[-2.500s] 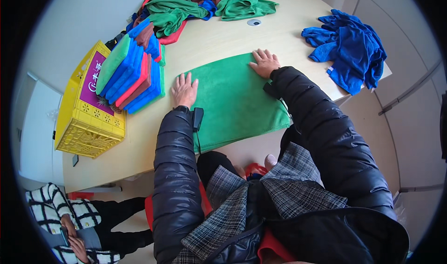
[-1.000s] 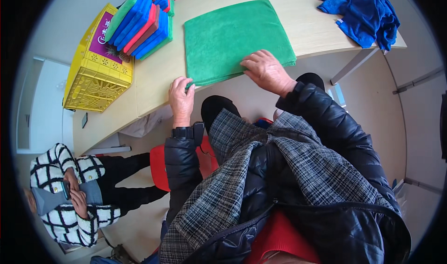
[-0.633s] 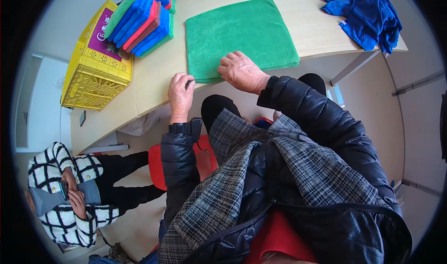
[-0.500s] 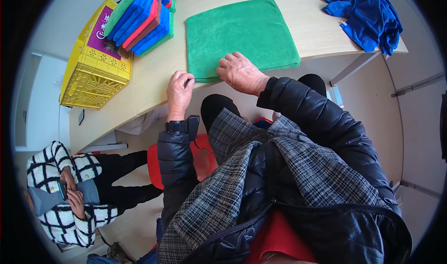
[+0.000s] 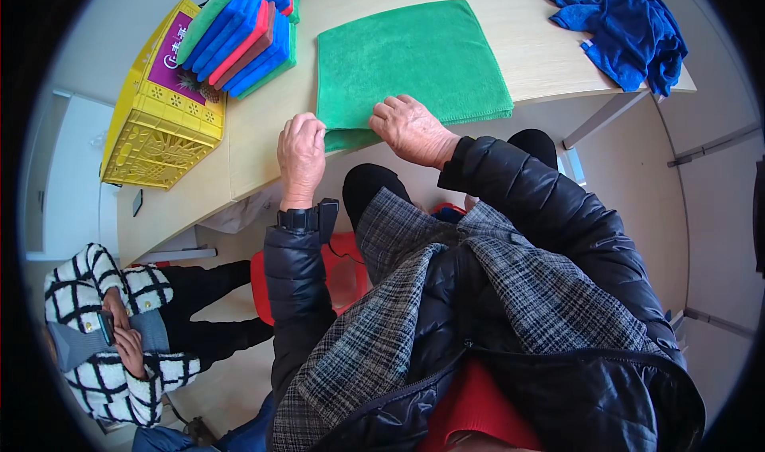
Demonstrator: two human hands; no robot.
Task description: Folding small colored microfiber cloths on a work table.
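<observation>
A folded green towel [image 5: 410, 57] lies flat at the front edge of the table. My left hand [image 5: 301, 155] is closed at its near left corner, fingertips pinching the towel's edge. Further along the same edge, my right hand [image 5: 412, 131] is also closed, with the cloth gripped under its curled fingers. Between both hands the near edge bends, and a lower layer shows beneath it. The fingertips of my right hand are partly hidden.
Folded towels [image 5: 243, 41] in green, blue, red and brown stand in a row beside a yellow crate [image 5: 163, 129]. Crumpled blue cloth [image 5: 625, 33] lies at the right end of the table [image 5: 263, 133]. At left, a person [image 5: 119, 324] holds a phone.
My left hand has shifted slightly left and its fingers have turned over the corner. The near edge is now lifted a little, exposing a lower layer. My right hand has barely moved.
</observation>
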